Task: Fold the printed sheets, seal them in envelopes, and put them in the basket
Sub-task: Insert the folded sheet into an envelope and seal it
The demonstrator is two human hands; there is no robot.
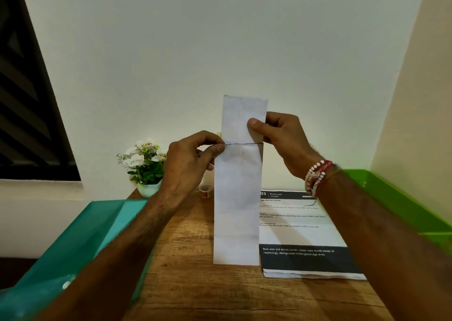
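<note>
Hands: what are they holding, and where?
The left hand pinches the envelope at its open top; the right hand pinches the folded sheet by its right side.

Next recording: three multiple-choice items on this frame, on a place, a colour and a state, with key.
1. Where is the tape roll? A) on the floor B) on the table between flower pot and envelope C) on a chair
2. What colour is the bin at the left? A) teal B) red C) black
3. How far is the folded sheet in the envelope? A) fully B) partly, top sticking out C) not at all
Key: B, it lies on the wood beside the pot; A, its wall is teal; B, the right hand pinches the part above the mouth, which the left hand holds.
</note>
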